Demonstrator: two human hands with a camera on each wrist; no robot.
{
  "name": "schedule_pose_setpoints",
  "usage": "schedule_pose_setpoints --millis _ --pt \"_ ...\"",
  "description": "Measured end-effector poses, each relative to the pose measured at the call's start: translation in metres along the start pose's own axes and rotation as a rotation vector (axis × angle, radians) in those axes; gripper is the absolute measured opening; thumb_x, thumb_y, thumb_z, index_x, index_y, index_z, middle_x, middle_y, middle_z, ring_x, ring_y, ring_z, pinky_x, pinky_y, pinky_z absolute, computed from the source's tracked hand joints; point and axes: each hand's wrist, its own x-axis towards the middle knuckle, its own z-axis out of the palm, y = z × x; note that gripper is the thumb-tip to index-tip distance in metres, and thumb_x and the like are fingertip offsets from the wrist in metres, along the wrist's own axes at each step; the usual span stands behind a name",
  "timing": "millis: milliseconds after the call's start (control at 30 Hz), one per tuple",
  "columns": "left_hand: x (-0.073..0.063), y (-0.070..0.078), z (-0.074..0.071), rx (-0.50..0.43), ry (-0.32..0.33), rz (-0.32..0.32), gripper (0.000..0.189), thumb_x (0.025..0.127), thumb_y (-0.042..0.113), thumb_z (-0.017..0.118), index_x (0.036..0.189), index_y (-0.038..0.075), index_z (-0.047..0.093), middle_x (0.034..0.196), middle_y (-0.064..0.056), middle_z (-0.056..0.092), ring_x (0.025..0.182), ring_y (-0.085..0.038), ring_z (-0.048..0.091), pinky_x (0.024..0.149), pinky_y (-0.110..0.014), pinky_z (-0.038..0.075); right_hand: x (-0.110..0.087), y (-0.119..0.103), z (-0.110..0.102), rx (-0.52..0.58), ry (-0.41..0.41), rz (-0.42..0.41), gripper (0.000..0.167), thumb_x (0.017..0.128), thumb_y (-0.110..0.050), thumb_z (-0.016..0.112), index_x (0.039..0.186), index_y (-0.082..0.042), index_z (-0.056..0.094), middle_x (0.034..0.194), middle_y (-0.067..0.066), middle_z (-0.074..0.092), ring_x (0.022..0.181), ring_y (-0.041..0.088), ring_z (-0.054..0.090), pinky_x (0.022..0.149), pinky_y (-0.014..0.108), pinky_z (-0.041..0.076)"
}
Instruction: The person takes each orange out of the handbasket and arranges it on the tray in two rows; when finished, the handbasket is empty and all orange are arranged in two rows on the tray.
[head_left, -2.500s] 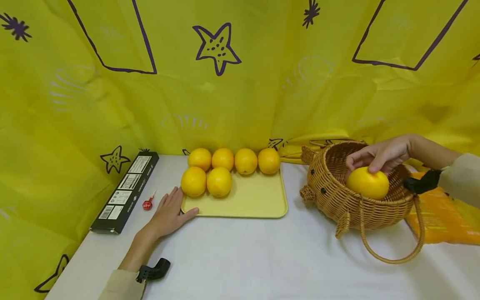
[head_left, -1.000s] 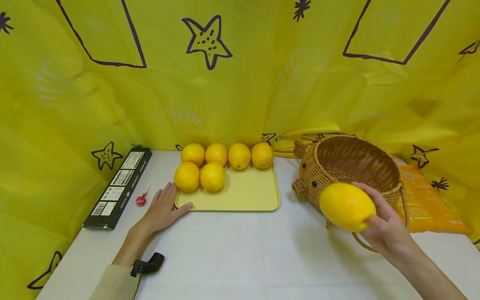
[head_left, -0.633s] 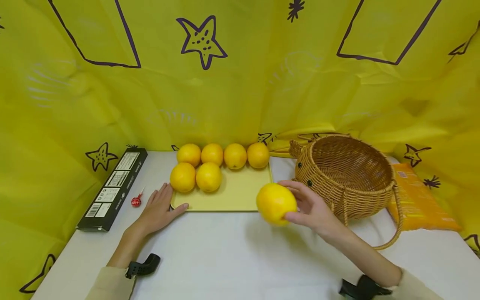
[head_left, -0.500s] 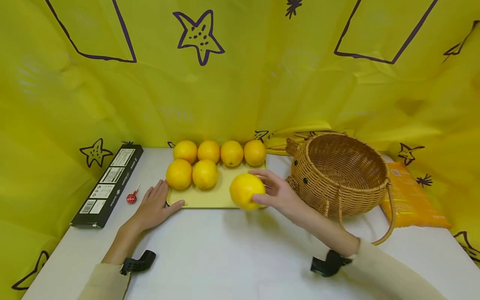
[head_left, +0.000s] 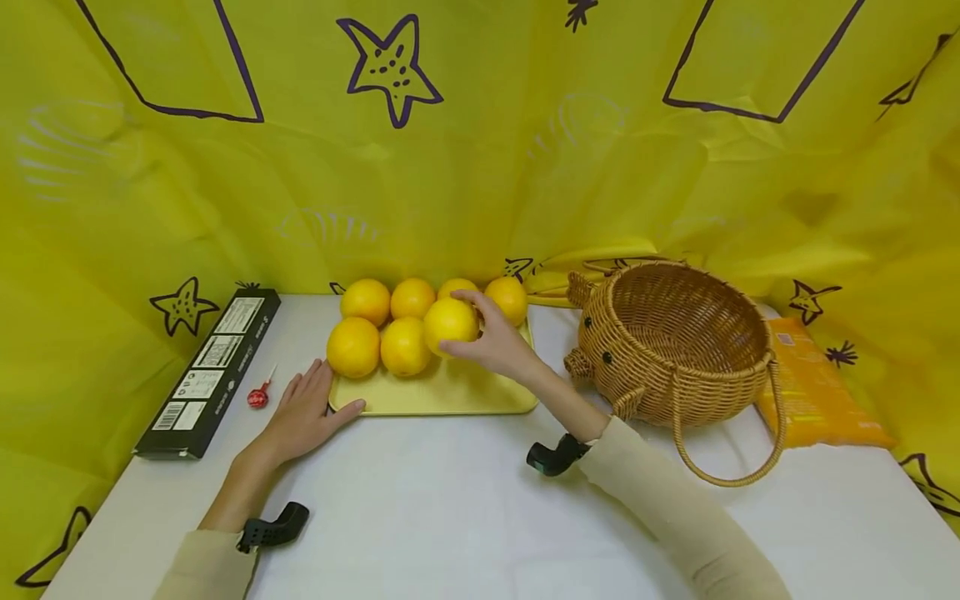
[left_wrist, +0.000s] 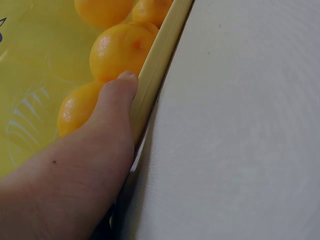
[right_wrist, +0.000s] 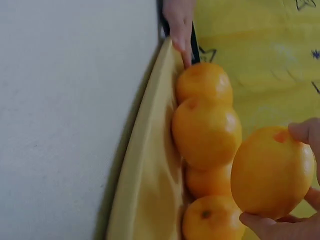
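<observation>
My right hand (head_left: 498, 342) holds an orange (head_left: 450, 327) between thumb and fingers, over the yellow tray (head_left: 465, 396). In the right wrist view that held orange (right_wrist: 270, 172) is beside the ones on the tray. Several oranges (head_left: 352, 346) sit there in two rows along the back and left; the held one partly covers a back-row orange. My left hand (head_left: 303, 421) lies at the tray's front left corner, fingers straight along its left side. In the left wrist view its thumb (left_wrist: 120, 97) reaches over the tray rim (left_wrist: 155, 70).
A pig-shaped wicker basket (head_left: 660, 387) stands right of the tray, its handle hanging forward. An orange packet (head_left: 825, 392) lies behind it. Left of the tray are a red lollipop (head_left: 258, 396) and a long black box (head_left: 213, 375). A yellow curtain (head_left: 465, 183) hangs behind.
My right hand has lifted the orange out of the basket and carried it left, over the tray. My left hand has stayed at the tray's corner. The head view has shifted slightly.
</observation>
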Motion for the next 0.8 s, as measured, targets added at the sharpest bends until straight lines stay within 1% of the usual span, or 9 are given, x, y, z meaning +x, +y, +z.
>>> schedule_pose_setpoints --millis 67,233,433,567,800 --pt "0.000 0.000 0.000 0.000 0.006 0.002 0.097 0.093 0.057 0.051 0.152 -0.008 0.009 0.160 -0.029 0.010 0.149 -0.046 0.008 0.118 -0.063 0.003 0.004 0.007 0.002 0.000 0.015 -0.019 0.072 0.079 -0.021 0.077 0.141 -0.014 0.042 0.143 0.010 0.043 0.121 0.030 0.050 0.101 0.048 0.047" --pt "0.000 -0.001 0.001 -0.005 0.005 -0.003 0.098 0.093 0.058 0.050 0.153 -0.007 0.008 0.160 -0.028 0.010 0.149 -0.046 0.007 0.118 -0.063 0.003 0.007 0.027 0.006 -0.075 0.014 -0.072 0.072 0.077 -0.018 0.078 0.140 -0.012 0.046 0.144 0.013 0.045 0.129 0.030 0.046 0.109 0.050 0.040" --pt "0.001 0.001 0.001 -0.007 0.007 -0.007 0.098 0.092 0.059 0.051 0.153 -0.006 0.009 0.160 -0.028 0.010 0.149 -0.045 0.007 0.118 -0.062 0.002 0.005 0.042 0.012 -0.118 0.006 -0.125 0.070 0.075 -0.018 0.078 0.138 -0.009 0.048 0.143 0.014 0.046 0.131 0.030 0.043 0.111 0.050 0.038" --pt "0.001 0.001 0.001 -0.003 0.009 -0.007 0.098 0.093 0.058 0.051 0.153 -0.007 0.009 0.160 -0.028 0.011 0.149 -0.045 0.008 0.118 -0.062 0.002 0.004 0.045 0.014 -0.104 0.005 -0.105 0.070 0.075 -0.018 0.078 0.138 -0.009 0.050 0.143 0.016 0.043 0.129 0.032 0.043 0.110 0.051 0.038" --pt "0.000 0.000 0.001 -0.004 0.009 -0.005 0.097 0.093 0.058 0.051 0.153 -0.006 0.009 0.160 -0.027 0.011 0.149 -0.046 0.007 0.118 -0.063 0.002 0.004 0.045 0.018 -0.062 -0.013 -0.003 0.069 0.076 -0.019 0.077 0.139 -0.014 0.049 0.140 0.018 0.035 0.125 0.036 0.045 0.109 0.053 0.037"
